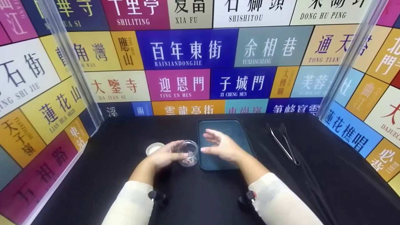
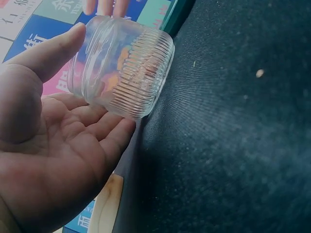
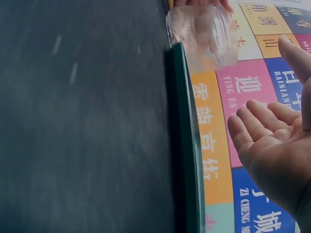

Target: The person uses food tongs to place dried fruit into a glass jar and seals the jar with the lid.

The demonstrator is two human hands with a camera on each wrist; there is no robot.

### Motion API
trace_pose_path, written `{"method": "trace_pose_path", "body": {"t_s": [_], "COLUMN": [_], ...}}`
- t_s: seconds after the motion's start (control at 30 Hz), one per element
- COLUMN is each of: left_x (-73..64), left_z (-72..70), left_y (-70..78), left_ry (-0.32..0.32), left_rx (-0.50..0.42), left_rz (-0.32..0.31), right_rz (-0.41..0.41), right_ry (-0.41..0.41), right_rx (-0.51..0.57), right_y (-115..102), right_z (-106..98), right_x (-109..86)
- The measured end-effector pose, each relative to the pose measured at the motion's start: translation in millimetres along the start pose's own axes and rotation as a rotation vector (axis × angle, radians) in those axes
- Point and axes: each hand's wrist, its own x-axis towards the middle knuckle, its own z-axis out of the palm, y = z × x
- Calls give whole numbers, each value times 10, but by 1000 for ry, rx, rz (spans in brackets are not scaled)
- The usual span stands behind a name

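Note:
A clear glass jar point(image 1: 188, 153) with ribbed sides stands on the black cloth, small pale pieces lying inside. My left hand point(image 1: 167, 154) holds it from the left, thumb on the near side. In the left wrist view the thumb lies by the rim of the glass jar point(image 2: 124, 68), and the other fingers pass along its side. My right hand point(image 1: 223, 145) hovers over the dark green tray point(image 1: 232, 129), fingers apart and holding nothing. The right wrist view shows that hand point(image 3: 277, 141) with its palm turned toward the jar, apart from it.
Behind my left hand lies a round, pale lid point(image 1: 153, 147), partly covered. Metal tongs point(image 1: 286, 145) lie spread to the right of the tray. Printed panels point(image 1: 187, 50) with large characters surround the black-covered table point(image 1: 200, 197) at the back and sides.

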Motion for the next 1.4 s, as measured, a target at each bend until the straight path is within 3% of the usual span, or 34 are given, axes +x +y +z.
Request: {"method": "trace_pose_path", "body": {"t_s": [0.17, 0.4, 0.93, 1.13, 1.4], "left_x": [17, 22, -26, -68, -131], "left_z": [-15, -4, -103, -162, -319], "left_y": [-15, -20, 14, 58, 84], "left_ry": [-15, 0, 28, 109, 182], "left_rx": [-17, -26, 10, 15, -98], "left_rz": [25, 20, 16, 10, -20], "right_rz": [5, 26, -16, -17, -13], "right_ry": [-30, -49, -55, -65, -56], "right_rx": [59, 50, 77, 97, 78], "right_y": [42, 107, 251, 268, 280], "right_z": [181, 354, 560, 566, 553], "right_x": [90, 164, 244, 244, 253]}}
